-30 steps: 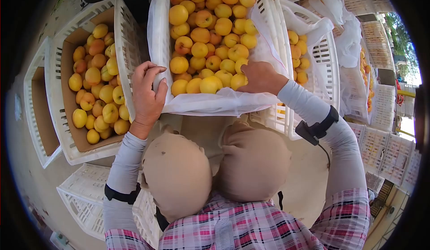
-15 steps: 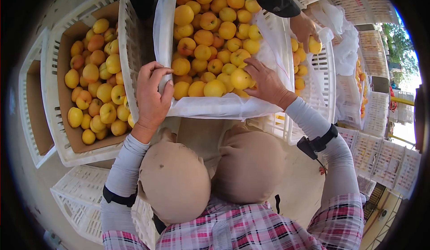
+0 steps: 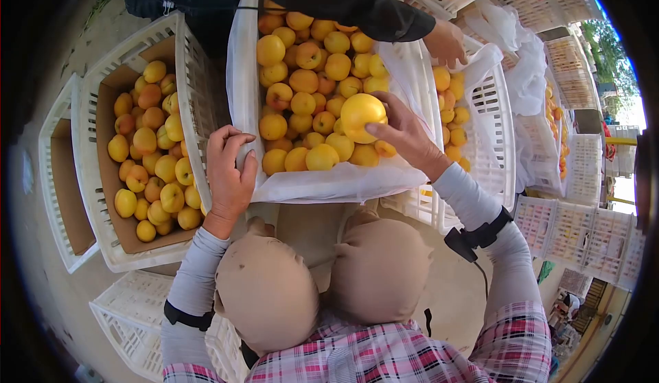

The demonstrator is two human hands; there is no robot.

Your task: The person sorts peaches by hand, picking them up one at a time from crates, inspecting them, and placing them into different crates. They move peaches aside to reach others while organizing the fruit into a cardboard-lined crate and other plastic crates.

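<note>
My right hand holds a large yellow apricot lifted above the pile in the middle crate, which is lined with white plastic. My left hand grips the near left corner of that crate's rim and liner. The crate holds several yellow-orange apricots. Another person's hand, in a dark sleeve, reaches over the crate's far right edge.
A white crate with a cardboard liner full of apricots stands to the left, an empty-looking crate beyond it. To the right is another lined crate with apricots. More white crates are stacked at right and below left. My knees are underneath.
My right hand has picked one large apricot out of the pile and raised it. The other person's hand has moved in over the right crate edge. My left hand stays on the rim.
</note>
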